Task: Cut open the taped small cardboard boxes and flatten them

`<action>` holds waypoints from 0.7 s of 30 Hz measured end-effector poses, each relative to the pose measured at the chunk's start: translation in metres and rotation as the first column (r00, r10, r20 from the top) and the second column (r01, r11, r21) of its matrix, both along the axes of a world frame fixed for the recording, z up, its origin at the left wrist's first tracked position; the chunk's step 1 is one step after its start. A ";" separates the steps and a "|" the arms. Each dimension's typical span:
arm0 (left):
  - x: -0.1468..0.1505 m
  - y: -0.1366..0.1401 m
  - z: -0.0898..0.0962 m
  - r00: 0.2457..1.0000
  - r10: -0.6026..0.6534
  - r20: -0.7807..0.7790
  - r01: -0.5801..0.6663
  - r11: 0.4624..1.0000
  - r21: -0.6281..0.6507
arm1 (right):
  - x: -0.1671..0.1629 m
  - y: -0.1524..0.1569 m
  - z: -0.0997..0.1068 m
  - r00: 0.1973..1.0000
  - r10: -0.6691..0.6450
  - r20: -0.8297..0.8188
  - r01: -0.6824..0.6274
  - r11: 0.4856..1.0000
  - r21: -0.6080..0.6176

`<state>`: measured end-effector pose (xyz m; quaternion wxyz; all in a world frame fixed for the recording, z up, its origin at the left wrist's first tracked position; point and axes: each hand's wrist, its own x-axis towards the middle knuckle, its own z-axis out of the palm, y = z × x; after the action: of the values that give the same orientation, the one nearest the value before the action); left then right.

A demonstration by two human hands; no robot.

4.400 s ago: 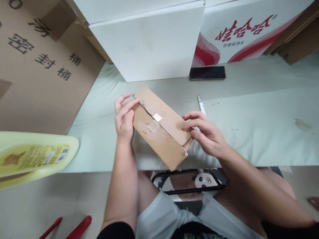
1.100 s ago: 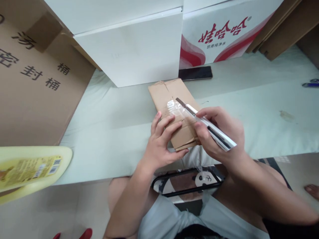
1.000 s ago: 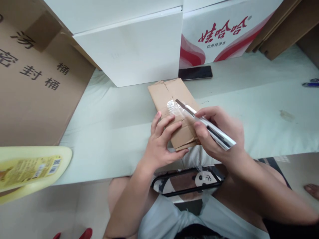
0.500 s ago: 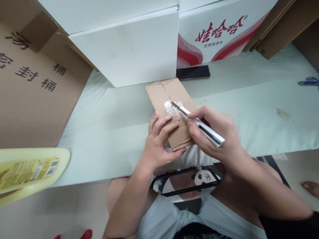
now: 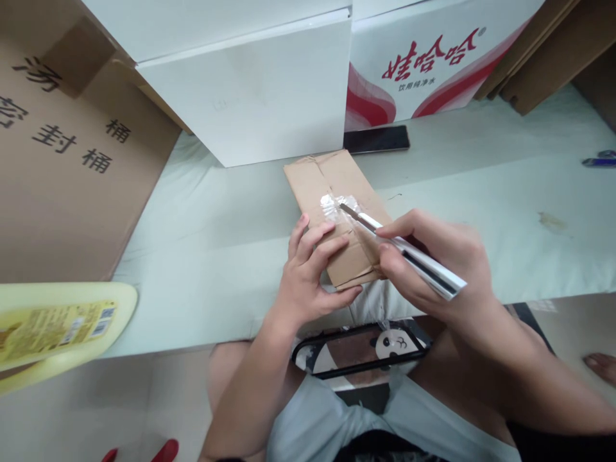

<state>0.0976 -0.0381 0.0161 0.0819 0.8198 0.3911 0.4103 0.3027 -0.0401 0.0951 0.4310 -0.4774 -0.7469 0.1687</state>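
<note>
A small flat brown cardboard box (image 5: 332, 176) lies at an angle on the pale green cloth, with clear tape (image 5: 332, 206) wrinkled across its middle. My left hand (image 5: 312, 269) grips its near left part, fingers on top and thumb along the near edge. In my right hand (image 5: 437, 263) is a utility knife (image 5: 428, 266) with a white handle, held like a pen. Its dark blade is out and points at the tape; whether the tip touches is hard to tell. The box's near right corner looks a little opened up.
Large white boxes (image 5: 250, 102) and a dark phone (image 5: 378, 139) stand or lie behind. To the left are a big printed carton (image 5: 72, 192) and a yellow bottle (image 5: 58, 327). Blue-handled scissors or a similar tool (image 5: 599, 162) lie far right. A panda-patterned object (image 5: 356, 353) sits near my lap.
My right hand has drawn the knife back, right and toward me, so its tip has slid along the tape. The left hand and the box stay nearly in place.
</note>
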 end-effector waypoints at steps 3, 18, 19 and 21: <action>0.000 0.000 -0.001 1.000 0.004 -0.005 -0.004 1.000 0.010 | -0.001 0.001 -0.002 1.000 0.001 -0.016 -0.002 0.998 -0.059; -0.002 0.003 -0.002 1.000 -0.010 0.001 0.010 1.000 0.021 | 0.003 0.002 0.005 0.996 0.015 -0.083 -0.027 0.990 -0.142; -0.002 0.003 -0.002 1.000 -0.007 0.000 0.007 1.000 0.021 | 0.002 0.002 0.004 0.996 0.021 -0.090 -0.037 0.984 -0.172; -0.003 0.003 -0.003 1.000 -0.003 -0.001 0.003 1.000 0.022 | 0.002 0.003 0.005 0.994 0.035 -0.102 -0.058 0.971 -0.233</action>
<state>0.0945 -0.0350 0.0131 0.0732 0.8215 0.3852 0.4139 0.3048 -0.0370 0.0998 0.4028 -0.4987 -0.7110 0.2892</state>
